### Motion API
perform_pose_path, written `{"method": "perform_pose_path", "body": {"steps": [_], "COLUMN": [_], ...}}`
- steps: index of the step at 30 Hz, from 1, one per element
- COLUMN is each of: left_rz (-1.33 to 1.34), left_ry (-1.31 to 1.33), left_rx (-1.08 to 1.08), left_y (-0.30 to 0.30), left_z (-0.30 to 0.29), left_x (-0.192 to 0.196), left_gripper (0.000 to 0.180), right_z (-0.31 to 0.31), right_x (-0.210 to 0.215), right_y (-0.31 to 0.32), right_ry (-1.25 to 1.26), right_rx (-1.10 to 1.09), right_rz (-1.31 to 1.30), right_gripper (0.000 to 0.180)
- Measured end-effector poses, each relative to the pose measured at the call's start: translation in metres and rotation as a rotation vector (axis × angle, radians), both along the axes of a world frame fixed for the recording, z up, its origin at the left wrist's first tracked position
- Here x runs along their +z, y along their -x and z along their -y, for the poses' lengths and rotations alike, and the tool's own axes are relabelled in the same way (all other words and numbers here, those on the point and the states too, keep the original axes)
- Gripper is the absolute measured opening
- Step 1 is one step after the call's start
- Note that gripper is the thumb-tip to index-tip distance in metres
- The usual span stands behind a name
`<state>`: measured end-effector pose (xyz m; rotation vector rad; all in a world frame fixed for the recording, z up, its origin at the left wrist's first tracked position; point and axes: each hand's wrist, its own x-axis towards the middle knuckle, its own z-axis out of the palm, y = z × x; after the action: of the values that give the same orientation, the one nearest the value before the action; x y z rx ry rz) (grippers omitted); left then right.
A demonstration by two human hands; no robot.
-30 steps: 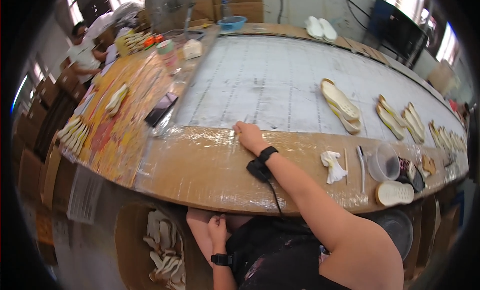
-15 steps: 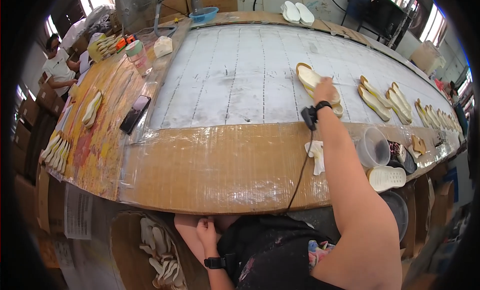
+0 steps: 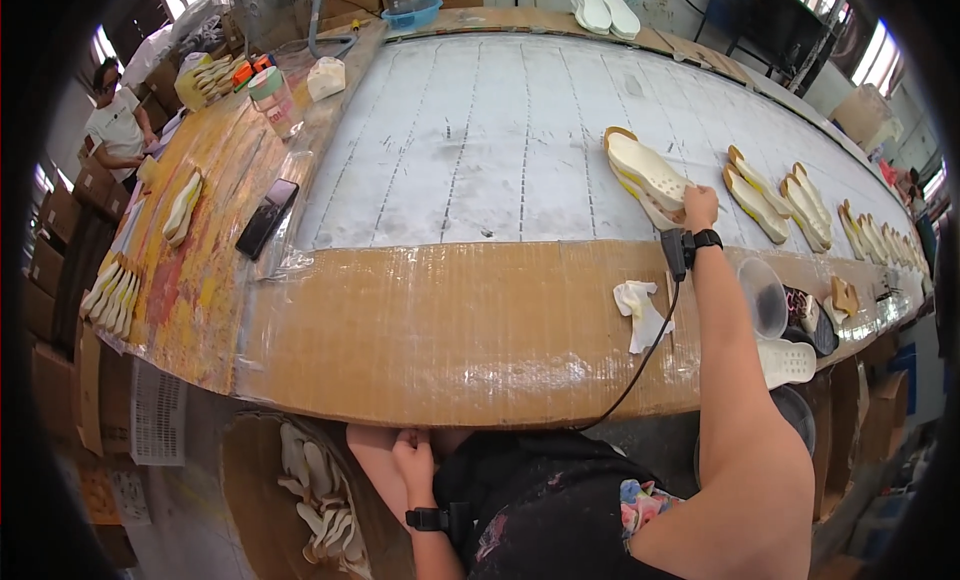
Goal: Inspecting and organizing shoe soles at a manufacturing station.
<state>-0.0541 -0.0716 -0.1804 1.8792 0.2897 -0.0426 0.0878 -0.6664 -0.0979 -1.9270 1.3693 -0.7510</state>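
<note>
The right hand point(image 3: 701, 206) has its fingers drawn together at the near end of the upper cream shoe sole point(image 3: 640, 165); whether they pinch the rim or only press against it cannot be told. The left hand point(image 3: 412, 452) is curled over the lap; its contents, if any, are hidden.

Handling, as judged: grip the sole by its side rim, keeping fingertips off the perforated top face. Lift rather than drag, so that the lower cream shoe sole point(image 3: 660, 215) is not shifted. Keep the black cable point(image 3: 637, 370) slack and clear of the soles.

Position: the upper sole extends from the fingers away and to the left, overlapping the lower one, on the white lined sheet point(image 3: 450, 160). Further right, apart from the hand, lie more soles point(image 3: 755, 208). Nearer the body, a crumpled white cloth point(image 3: 638, 315) lies on the cardboard strip point(image 3: 430, 330).
</note>
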Motion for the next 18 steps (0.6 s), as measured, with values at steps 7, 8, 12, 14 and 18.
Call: {"method": "perform_pose_path", "body": {"steps": [7,8,12,14,18], "left_rz": [-0.01,-0.027,0.009,-0.024,-0.192], "left_ry": [-0.115,-0.085,-0.026,0.213,0.334], "left_rx": [-0.025,-0.019,-0.033,-0.063,-0.342], "left_y": [-0.002,0.0,0.006,0.015,0.016], "left_z": [0.0,-0.003,-0.001,-0.001,0.016], "left_x": [-0.001,-0.004,-0.003,0.008,0.084], "left_gripper": [0.019,0.02,0.019,0.017,0.014], "right_z": [0.015,0.001,-0.056,-0.098,-0.156], "right_x": [-0.032,-0.026,0.028,0.044,0.063], "right_y": [-0.008,-0.012,-0.011,-0.016,-0.002], "right_ry": [-0.158,-0.327,-0.788,-0.902,-1.396], "right_rx": [-0.071,0.168,0.428,0.422,0.641], "right_rz": [0.119,0.162,0.116,0.229,0.516], "right_gripper": [0.041,0.043,0.045,0.042,0.018]}}
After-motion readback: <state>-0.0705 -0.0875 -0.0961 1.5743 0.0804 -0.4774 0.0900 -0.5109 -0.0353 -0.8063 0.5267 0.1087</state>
